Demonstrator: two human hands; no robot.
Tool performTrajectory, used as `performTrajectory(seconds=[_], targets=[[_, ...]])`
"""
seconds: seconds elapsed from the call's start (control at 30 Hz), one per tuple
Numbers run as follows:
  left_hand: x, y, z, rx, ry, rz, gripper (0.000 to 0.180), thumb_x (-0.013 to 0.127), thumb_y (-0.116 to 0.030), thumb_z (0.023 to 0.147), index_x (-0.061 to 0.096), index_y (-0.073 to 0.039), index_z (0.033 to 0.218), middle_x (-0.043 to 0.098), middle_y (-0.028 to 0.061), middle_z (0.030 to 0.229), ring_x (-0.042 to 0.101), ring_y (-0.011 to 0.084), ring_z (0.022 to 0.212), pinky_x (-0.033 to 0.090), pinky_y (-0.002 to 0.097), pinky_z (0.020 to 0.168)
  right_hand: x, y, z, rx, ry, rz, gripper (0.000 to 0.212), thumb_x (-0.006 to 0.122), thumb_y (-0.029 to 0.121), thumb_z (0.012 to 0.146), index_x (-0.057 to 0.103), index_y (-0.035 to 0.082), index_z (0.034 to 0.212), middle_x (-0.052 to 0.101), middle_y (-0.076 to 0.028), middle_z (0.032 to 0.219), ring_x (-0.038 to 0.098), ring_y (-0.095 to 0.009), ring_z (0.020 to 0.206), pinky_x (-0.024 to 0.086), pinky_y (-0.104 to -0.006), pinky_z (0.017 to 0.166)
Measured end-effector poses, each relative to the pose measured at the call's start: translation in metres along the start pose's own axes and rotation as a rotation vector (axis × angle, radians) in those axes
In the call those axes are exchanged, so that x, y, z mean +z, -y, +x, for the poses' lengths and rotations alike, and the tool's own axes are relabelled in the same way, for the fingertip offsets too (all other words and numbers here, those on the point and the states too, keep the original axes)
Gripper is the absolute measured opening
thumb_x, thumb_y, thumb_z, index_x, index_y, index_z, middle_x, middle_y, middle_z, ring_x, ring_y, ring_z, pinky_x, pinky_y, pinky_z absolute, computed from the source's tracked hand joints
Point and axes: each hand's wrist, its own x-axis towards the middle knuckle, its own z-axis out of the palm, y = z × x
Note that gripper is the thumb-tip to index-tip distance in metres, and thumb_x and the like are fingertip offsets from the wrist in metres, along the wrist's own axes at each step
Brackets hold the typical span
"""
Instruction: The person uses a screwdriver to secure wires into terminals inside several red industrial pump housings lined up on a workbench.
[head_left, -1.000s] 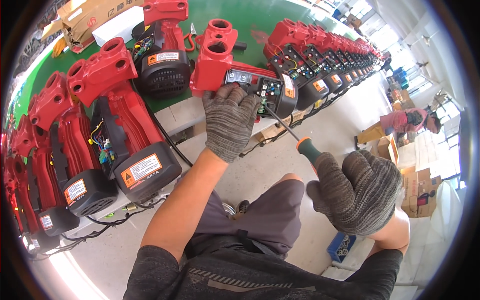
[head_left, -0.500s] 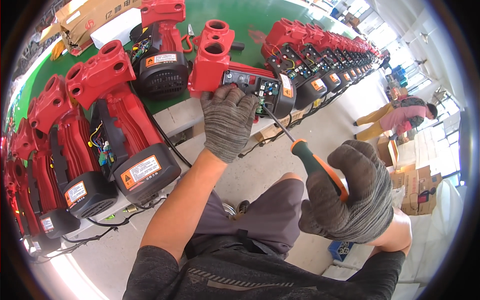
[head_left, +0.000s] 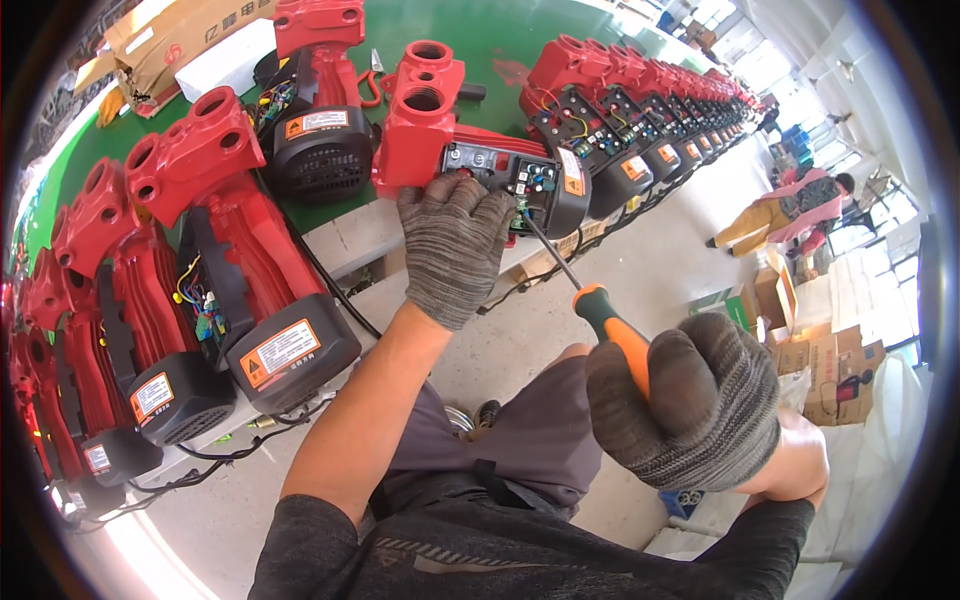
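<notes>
In my right hand [head_left: 690, 400] is a screwdriver [head_left: 605, 315] with a dark green and orange handle. The gloved fingers wrap round it, and its shaft slants up and left to the open electronics box [head_left: 490, 165] of a red motor unit [head_left: 420, 115]. Its tip meets the edge of the small circuit board [head_left: 535, 178]; the exact contact point is too small to tell. My left hand [head_left: 455, 245], also in a grey knit glove, grips the near edge of that box with curled fingers. The fingertips reach inside, partly hidden.
Several similar red units [head_left: 270, 260] stand close together on the left, with black cables hanging below. Another long row [head_left: 640, 85] runs along the green bench [head_left: 500, 30] at right. Red-handled pliers [head_left: 372, 80] lie behind. A person [head_left: 790, 210] is beyond, near cardboard boxes [head_left: 825, 370].
My right hand has shifted slightly left and its grip on the screwdriver handle has turned and closed further. My left hand stays at the box. The other person has moved a little.
</notes>
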Motion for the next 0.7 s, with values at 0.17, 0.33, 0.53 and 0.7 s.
performTrajectory(seconds=[0.17, 0.33, 0.53, 0.7], targets=[[0.0, 0.001, 0.0, -0.011, 0.025, -0.017, 0.02, 0.079, -0.02, 0.082, 0.074, -0.015, 0.102, 0.062, 0.0064, 0.101, 0.059, 0.0307, 0.106, 0.039, 0.0551, 0.095, -0.021, 0.003, 0.007, 0.2, 0.286, -0.066, 0.042, 0.082, 0.008, 0.073, 0.075, 0.009, 0.115, 0.048, -0.003, 0.069, 0.055, -0.02, 0.054, 0.039, -0.0339, 0.043], [0.002, -0.001, 0.0, -0.002, -0.006, -0.006, 0.02, 0.079, -0.02, 0.082, 0.074, -0.015, 0.101, 0.063, 0.0062, 0.101, 0.06, 0.0308, 0.106, 0.039, 0.0558, 0.097, -0.001, -0.001, 0.001, 0.176, 0.091, 0.29, 0.039, 0.08, 0.012, 0.078, 0.073, 0.006, 0.116, 0.057, -0.006, 0.075, 0.055, -0.019, 0.053, 0.038, -0.0316, 0.04], [0.0, -0.001, 0.0, 0.0, -0.001, 0.016, 0.019, 0.079, -0.021, 0.083, 0.075, -0.015, 0.1, 0.064, 0.0059, 0.102, 0.059, 0.0303, 0.108, 0.039, 0.0552, 0.098, -0.016, 0.017, -0.002, 0.123, 0.301, -0.036, 0.031, 0.077, 0.012, 0.083, 0.067, 0.001, 0.11, 0.06, -0.01, 0.08, 0.057, -0.018, 0.055, 0.037, -0.0314, 0.038], [0.001, 0.0, -0.001, 0.0, -0.001, 0.016, 0.017, 0.079, -0.021, 0.083, 0.075, -0.016, 0.1, 0.063, 0.0056, 0.102, 0.059, 0.0303, 0.108, 0.039, 0.0551, 0.098, -0.02, -0.004, 0.019, 0.035, 0.294, 0.028, 0.035, 0.076, 0.018, 0.079, 0.068, 0.004, 0.11, 0.058, -0.007, 0.077, 0.055, -0.016, 0.052, 0.036, -0.0318, 0.038]])
